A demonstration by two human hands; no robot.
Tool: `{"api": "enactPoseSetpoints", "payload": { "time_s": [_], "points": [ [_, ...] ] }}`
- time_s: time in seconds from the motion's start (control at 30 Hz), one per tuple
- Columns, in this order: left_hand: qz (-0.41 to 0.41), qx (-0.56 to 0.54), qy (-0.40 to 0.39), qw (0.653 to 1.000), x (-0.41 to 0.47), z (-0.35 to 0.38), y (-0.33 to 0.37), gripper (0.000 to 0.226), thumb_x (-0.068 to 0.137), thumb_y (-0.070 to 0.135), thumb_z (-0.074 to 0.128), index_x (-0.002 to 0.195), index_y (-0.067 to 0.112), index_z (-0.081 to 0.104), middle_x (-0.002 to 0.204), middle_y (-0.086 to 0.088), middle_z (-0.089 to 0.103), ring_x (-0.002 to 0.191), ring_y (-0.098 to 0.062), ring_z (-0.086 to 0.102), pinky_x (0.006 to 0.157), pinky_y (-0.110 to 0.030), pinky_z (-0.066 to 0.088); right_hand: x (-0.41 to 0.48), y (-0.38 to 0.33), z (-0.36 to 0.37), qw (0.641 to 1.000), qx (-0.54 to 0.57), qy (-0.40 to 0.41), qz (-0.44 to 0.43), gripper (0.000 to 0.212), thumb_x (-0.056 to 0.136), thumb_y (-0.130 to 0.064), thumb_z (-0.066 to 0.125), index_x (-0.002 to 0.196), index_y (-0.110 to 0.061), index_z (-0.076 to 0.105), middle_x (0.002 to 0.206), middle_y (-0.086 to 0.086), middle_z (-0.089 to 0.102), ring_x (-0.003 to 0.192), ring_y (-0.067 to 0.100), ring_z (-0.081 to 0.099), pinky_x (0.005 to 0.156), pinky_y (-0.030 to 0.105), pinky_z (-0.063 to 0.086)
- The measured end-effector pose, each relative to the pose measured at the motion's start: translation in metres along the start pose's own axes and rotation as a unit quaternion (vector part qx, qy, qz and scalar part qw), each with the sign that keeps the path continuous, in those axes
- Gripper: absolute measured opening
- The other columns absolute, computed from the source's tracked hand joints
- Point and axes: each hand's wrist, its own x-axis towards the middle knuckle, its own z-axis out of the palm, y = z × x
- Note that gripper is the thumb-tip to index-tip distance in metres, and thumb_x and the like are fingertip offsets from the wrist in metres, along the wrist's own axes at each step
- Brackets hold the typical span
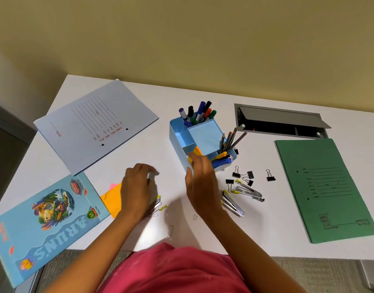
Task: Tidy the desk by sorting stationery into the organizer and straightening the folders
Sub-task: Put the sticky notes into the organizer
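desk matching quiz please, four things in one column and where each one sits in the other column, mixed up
1 markers
2 binder clips
3 green folder
4 notebook

a right side of the desk
b standing in the organizer
c desk's near left corner
d loose beside the staplers

Pairs: 1-b, 2-d, 3-a, 4-c

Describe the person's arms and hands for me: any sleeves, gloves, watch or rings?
Both forearms are bare, with no sleeves reaching them. The left hand and right hand wear no gloves, and no watch or bracelet shows at either wrist; blur hides any rings. The only clothing in view is a pink fabric garment over the torso.
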Motion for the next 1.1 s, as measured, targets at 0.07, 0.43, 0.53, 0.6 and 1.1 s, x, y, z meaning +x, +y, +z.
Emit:
{"api": "enactPoseSetpoints", "payload": {
  "time_s": [0.07,0.43,0.53,0.6,1.1],
  "points": [
    [-0.065,0.055,-0.010,0.996,-0.002,-0.007,-0.021,0.027,0.081,0.010,0.065,0.107,0.017,0.068,0.113,-0.007,0.064,0.101,-0.034,0.051,0.078,-0.039,0.042,-0.007,-0.006,0.002,0.999,0.016,-0.021,-0.037,0.038,0.081,0.007,0.060,0.118,-0.003,0.057,0.096,0.013,0.062,0.087,0.028,0.062,0.076,0.033,0.055],
    [-0.185,0.165,-0.062,0.967,-0.012,-0.004,-0.070,0.061,0.067,0.022,0.083,0.117,0.002,0.055,0.115,-0.024,0.056,0.107,-0.045,0.045,0.079,-0.047,0.040,-0.016,-0.015,0.009,0.993,0.031,-0.073,-0.086,0.034,0.082,0.010,0.058,0.115,0.000,0.060,0.097,0.014,0.065,0.081,0.025,0.064,0.071,0.031,0.057],
    [-0.202,0.150,-0.052,0.966,-0.007,-0.002,-0.069,0.060,0.068,0.023,0.083,0.116,0.004,0.053,0.111,-0.023,0.055,0.105,-0.042,0.047,0.079,-0.046,0.040,-0.018,-0.012,0.010,0.994,0.038,-0.079,-0.071,0.035,0.082,0.010,0.055,0.115,-0.001,0.060,0.100,0.013,0.065,0.084,0.025,0.065,0.073,0.034,0.058],
    [-0.210,0.147,-0.049,0.965,-0.005,-0.002,-0.068,0.056,0.069,0.026,0.082,0.112,0.005,0.054,0.108,-0.023,0.057,0.103,-0.042,0.050,0.082,-0.046,0.038,-0.019,-0.011,0.010,0.994,0.042,-0.085,-0.063,0.035,0.083,0.009,0.054,0.116,-0.002,0.059,0.101,0.013,0.064,0.085,0.026,0.065,0.073,0.036,0.058],
    [-0.092,-0.047,0.075,0.992,0.004,-0.030,-0.011,0.023,0.084,0.001,0.052,0.076,0.022,0.053,0.068,0.004,0.061,0.073,-0.025,0.059,0.079,-0.034,0.024,-0.011,-0.013,0.015,0.981,0.173,-0.071,0.050,0.033,0.085,-0.007,0.065,0.117,-0.006,0.058,0.116,0.008,0.059,0.101,0.021,0.062,0.080,0.025,0.053]
  ]
}}
